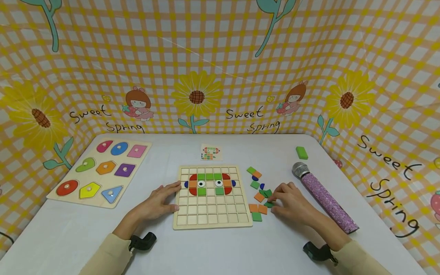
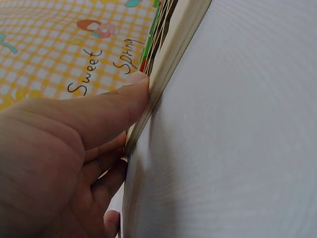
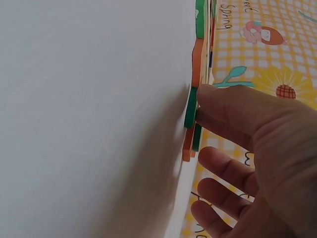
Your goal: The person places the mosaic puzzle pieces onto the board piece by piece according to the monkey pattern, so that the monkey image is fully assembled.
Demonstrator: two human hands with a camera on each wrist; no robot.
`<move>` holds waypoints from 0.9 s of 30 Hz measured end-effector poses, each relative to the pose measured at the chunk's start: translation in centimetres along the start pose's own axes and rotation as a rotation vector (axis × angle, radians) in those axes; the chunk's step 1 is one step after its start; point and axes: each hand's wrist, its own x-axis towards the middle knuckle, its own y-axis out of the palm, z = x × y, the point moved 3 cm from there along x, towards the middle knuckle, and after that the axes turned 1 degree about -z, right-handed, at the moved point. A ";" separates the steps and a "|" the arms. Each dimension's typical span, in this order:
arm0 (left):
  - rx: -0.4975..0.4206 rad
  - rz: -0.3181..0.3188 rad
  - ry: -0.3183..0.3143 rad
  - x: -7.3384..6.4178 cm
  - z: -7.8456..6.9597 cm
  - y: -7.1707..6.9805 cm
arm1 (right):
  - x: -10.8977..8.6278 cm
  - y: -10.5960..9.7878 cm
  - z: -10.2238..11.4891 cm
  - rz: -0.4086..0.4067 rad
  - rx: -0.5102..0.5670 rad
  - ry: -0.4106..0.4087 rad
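A person sits at a white table (image 1: 213, 254). The left hand (image 1: 159, 200), thumb and fingers spread apart, touches the left edge of a wooden grid board (image 1: 216, 219), centred on the table with coloured tiles in its upper rows. Right of the board, the right hand (image 1: 292, 202) has thumb and forefinger at a dark green piece (image 3: 190, 109) among loose tiles (image 1: 262, 209); whether it is pinched, I cannot tell. A glittery microphone (image 1: 326, 198) lies further right.

Card (image 1: 206, 157) behind board (image 1: 212, 227) — tiles (image 1: 256, 217) at right
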 end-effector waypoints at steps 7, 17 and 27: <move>-0.017 -0.001 -0.014 0.0 0.1 0.0 | -0.7 -0.2 -0.9 -0.025 -0.013 0.036; -0.014 -0.003 -0.007 0.0 -0.1 0.0 | -0.6 -0.5 -1.8 -0.067 -0.069 0.022; -0.016 -0.001 -0.016 0.0 0.0 0.1 | -0.2 -0.1 -0.4 -0.034 -0.081 0.005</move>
